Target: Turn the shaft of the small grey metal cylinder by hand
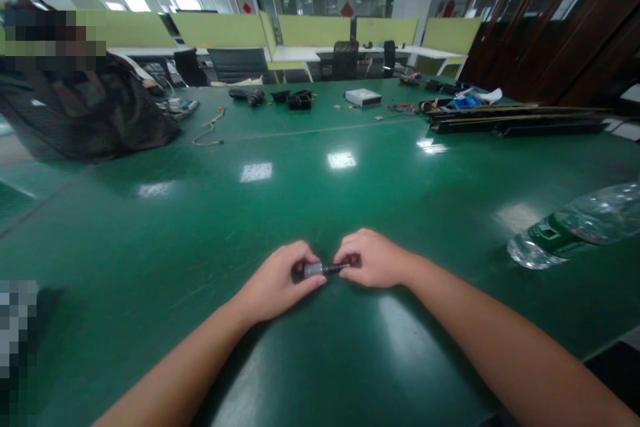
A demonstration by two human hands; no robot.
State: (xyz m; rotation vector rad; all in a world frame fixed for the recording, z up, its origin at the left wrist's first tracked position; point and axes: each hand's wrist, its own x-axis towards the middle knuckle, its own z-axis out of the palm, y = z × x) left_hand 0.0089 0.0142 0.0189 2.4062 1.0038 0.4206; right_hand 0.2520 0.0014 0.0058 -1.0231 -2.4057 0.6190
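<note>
A small grey and black cylindrical tool (314, 270) lies level, low over the green table (320, 207), between my two hands. My left hand (280, 280) is closed round its thicker grey end, with thumb and fingers on either side. The thin black end points right, into the pinched fingers of my right hand (373, 258). Its tip is hidden by those fingers. The palms of both hands are out of sight.
A clear water bottle (575, 227) lies on its side at the right. A dark bag (95, 100) stands at the far left. Along the far edge are a power drill (247, 96), a silver box (363, 97), a cord (210, 127) and long black strips (520, 121).
</note>
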